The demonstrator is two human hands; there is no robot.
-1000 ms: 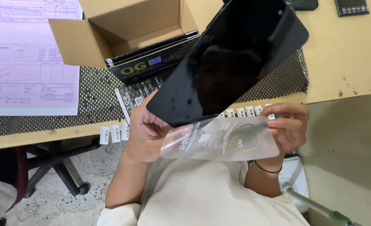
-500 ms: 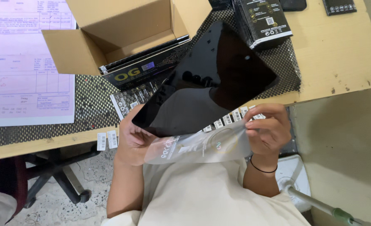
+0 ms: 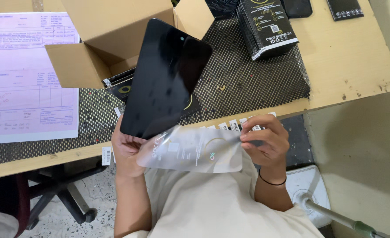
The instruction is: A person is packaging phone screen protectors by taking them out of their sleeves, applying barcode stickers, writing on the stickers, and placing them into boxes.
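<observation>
Nearest us, our right hand [image 3: 265,141] pinches the right edge of the clear plastic sleeve [image 3: 190,150], fingers closed on it. Our left hand [image 3: 126,147] is closed round the lower end of the black glossy panel [image 3: 164,79] and the sleeve's left end. The panel now stands steeper than half a second ago, tilted left, its top edge over the open cardboard box [image 3: 111,39]. Beyond the sleeve, white label strips [image 3: 230,125] line the worktop [image 3: 349,57] edge. Farther right of the box, the stack of black packets [image 3: 265,26] has come fully into view.
</observation>
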